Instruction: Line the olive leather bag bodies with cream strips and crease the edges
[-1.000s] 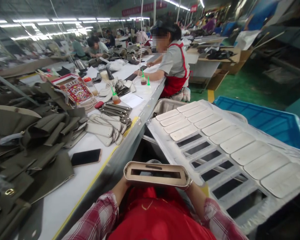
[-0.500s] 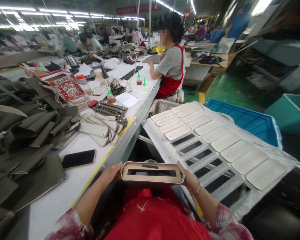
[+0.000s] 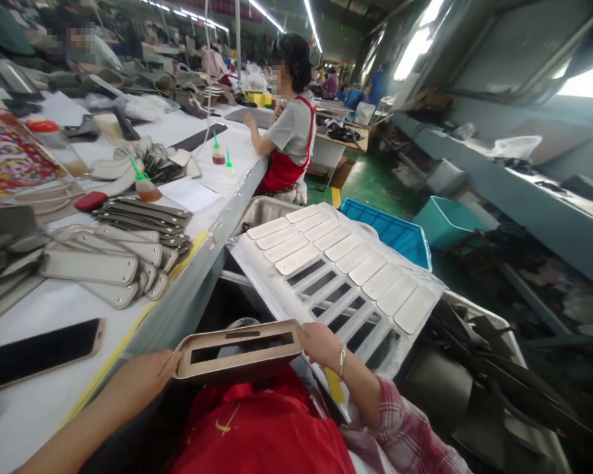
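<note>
Between my hands, above my red apron, is a bag piece (image 3: 212, 359) with a beige rim around a long slot and dark sides below. My left hand (image 3: 151, 374) grips its left end and my right hand (image 3: 323, 343) grips its right end. The right end sits higher than the left. Beyond it lies a slatted board (image 3: 321, 299) bearing rows of pale rounded panels (image 3: 373, 273). To the left, a phone (image 3: 39, 352) lies on the white table (image 3: 20, 421), near a heap of pale straps with rivets (image 3: 91, 263).
Green-tipped glue bottles (image 3: 147, 189) stand on the table. A co-worker in a red apron (image 3: 289, 138) sits at its far side. Blue (image 3: 390, 230) and teal (image 3: 447, 224) crates stand beyond the board. Dark pieces (image 3: 474, 388) fill a bin at right.
My view has turned right, so table items shift left and more of the right side shows. The bag piece has tilted, its right end rising. Both hands still hold it.
</note>
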Motion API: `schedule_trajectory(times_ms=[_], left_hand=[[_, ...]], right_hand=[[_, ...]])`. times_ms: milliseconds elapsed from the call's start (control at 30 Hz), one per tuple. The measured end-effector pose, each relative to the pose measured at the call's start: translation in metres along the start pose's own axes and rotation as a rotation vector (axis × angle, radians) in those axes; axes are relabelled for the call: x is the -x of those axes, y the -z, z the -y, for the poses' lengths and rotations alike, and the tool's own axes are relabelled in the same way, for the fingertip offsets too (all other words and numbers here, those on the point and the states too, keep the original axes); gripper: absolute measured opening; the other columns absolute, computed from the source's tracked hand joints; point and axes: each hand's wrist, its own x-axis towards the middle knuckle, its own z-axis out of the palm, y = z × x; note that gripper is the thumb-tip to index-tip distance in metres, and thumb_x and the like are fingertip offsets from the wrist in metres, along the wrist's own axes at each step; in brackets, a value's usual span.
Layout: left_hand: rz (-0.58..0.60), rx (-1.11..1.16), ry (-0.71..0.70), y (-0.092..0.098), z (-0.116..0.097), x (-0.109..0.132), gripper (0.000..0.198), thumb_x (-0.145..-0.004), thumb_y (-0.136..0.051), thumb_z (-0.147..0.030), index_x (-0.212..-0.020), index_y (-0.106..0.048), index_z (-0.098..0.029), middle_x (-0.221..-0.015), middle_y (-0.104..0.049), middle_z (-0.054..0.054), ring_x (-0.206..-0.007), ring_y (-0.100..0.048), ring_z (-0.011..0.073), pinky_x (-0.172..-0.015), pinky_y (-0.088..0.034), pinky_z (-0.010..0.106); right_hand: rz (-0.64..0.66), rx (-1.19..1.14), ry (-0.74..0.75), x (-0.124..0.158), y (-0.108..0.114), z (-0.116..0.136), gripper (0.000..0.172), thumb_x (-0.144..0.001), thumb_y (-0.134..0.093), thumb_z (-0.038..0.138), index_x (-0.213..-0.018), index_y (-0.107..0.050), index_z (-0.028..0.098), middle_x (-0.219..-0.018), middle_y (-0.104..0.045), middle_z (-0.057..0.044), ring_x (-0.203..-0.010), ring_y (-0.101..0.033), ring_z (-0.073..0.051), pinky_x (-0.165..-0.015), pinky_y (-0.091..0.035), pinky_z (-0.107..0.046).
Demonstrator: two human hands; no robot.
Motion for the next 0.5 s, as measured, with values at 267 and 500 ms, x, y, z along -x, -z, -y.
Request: schedule_trajectory(times_ms=[267,500], left_hand=[[-0.033,-0.019,0.160,0.015,-0.019,0.000,0.043,-0.086,-0.026,-0.031,-0.072,-0.064,-0.015,-0.080,-0.068,0.012,-0.077,-0.062,0.0210,-0.064,-0.037,0.027],[-0.051,-0.004,0.221,0.020,-0.024,-0.001,0.043,-0.085,-0.028,-0.029,-0.073,-0.067,-0.016,-0.080,-0.069,0.012,-0.076,-0.062,0.0210,-0.062,-0.037,0.027]], right_hand=[[-0.025,0.209,0.146,-0.010,0.004,-0.003,0.027,-0.080,-0.041,0.005,-0.100,-0.059,0.003,-0.097,-0.063,-0.023,-0.094,-0.059,-0.029,-0.082,-0.044,-0.038],[0.061,-0.133,0.012,-0.011,-0.004,-0.010,0.037,-0.091,-0.024,0.023,-0.076,-0.055,0.011,-0.058,-0.063,-0.009,-0.045,-0.060,-0.014,-0.046,-0.046,-0.021]])
